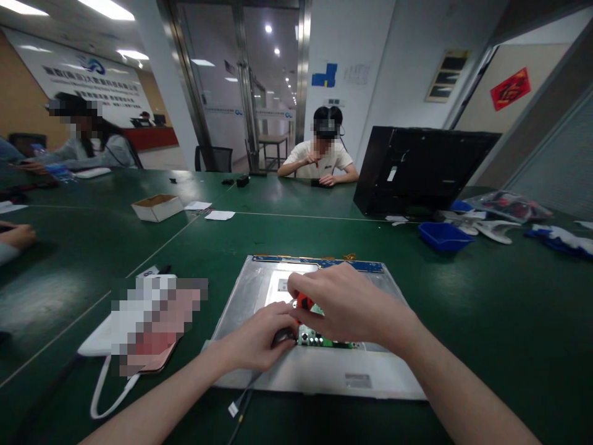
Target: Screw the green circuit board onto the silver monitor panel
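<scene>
A flat silver panel [319,371] lies on the green table, with a blue strip [296,262] along its far edge and a green circuit board [319,337] near its middle. My right hand [331,303] is closed around a red and black tool [304,301] over the board; the tool's tip is hidden. My left hand [269,334] rests at the board's left side, its fingers closed on a dark object [283,335] with a cable [245,395] running down from it toward the near edge.
White power bank and pink phone [160,358] lie at left with a white cable. Farther off are an open box [157,207], paper slips, a black monitor [421,170], a blue tray [445,236] and gloves [563,240]. Other people sit across and at the left.
</scene>
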Tool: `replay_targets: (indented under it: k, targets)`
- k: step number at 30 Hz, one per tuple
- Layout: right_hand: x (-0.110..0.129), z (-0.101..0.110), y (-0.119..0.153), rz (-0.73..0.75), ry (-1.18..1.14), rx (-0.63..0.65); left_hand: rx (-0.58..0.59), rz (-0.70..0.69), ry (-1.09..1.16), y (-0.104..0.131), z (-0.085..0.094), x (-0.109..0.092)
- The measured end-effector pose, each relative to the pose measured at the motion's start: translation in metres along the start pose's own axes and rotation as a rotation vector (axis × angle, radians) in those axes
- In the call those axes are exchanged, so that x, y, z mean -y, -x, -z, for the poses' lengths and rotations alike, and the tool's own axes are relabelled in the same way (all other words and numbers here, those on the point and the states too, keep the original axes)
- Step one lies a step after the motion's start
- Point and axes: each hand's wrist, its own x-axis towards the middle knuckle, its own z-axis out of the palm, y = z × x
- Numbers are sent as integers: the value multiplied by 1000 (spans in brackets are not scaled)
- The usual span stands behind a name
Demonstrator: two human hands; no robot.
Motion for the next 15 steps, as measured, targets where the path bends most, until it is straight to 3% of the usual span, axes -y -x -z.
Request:
replay_targets:
  k: [15]
  targets:
    - [5,6,3,4,-48,52,-31,-29,9,-1,2,-3]
